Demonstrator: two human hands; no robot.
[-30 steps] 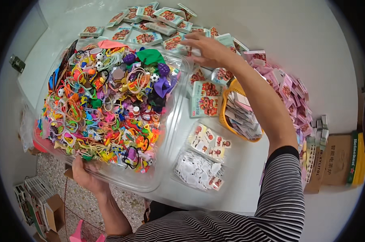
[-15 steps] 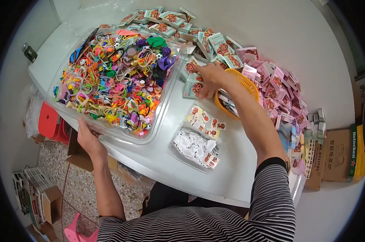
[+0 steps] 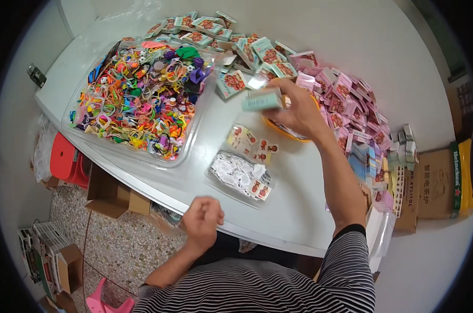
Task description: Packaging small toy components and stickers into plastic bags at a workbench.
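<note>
**Right hand point(image 3: 296, 110) grips a mint-green carton point(image 3: 258, 101) beside the yellow basket point(image 3: 284, 133)**

The white desk point(image 3: 299, 193) spans the view, its curved front edge near the person's body. On its left lies the largest thing on it, a clear plastic tray point(image 3: 166, 166), heaped with multicoloured trinkets point(image 3: 134, 101), many with looped cords. A heap of pink cartons point(image 3: 346, 104) spreads along the right rear; a heap of mint-green cartons point(image 3: 205, 34) lies behind the tray and reaches toward the pink ones. The basket stands in front of the pink heap, partly hidden by the right hand. Nearer the front edge, between tray and basket, a clear packet point(image 3: 239, 172) holds white cut pieces and picture cards.

The left hand point(image 3: 201, 221) is at the desk's front edge, well apart from the tray, fingers curled inward; whether its grip contains anything, I cannot tell. The right hand's grip is closed around one end of the single carton, thumb on the near side. That carton, blurred, is held above the desk, its free end pointing toward the tray.
</note>
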